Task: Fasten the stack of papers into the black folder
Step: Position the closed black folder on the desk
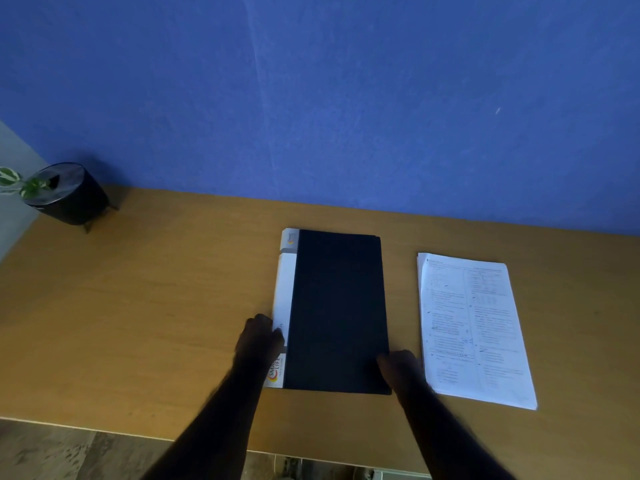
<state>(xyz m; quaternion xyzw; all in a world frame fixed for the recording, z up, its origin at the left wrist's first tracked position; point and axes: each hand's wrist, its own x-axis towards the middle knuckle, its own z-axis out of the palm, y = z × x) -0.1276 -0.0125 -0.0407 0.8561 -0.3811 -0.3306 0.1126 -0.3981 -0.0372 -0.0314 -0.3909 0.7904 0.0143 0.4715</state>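
The black folder [337, 306] lies closed and flat in the middle of the wooden desk, with a white labelled spine strip along its left side. My left hand [259, 337] rests on that spine edge near the lower left, fingers curled. My right hand [401, 370] touches the folder's lower right edge; whether it grips the cover is unclear. The stack of printed white papers [474, 327] lies flat just right of the folder, apart from it, close to my right hand.
A black round pot [69, 194] with a small green plant stands at the desk's far left corner. A blue wall [346, 98] rises behind the desk [138, 306]. The desk's front edge runs close below my forearms.
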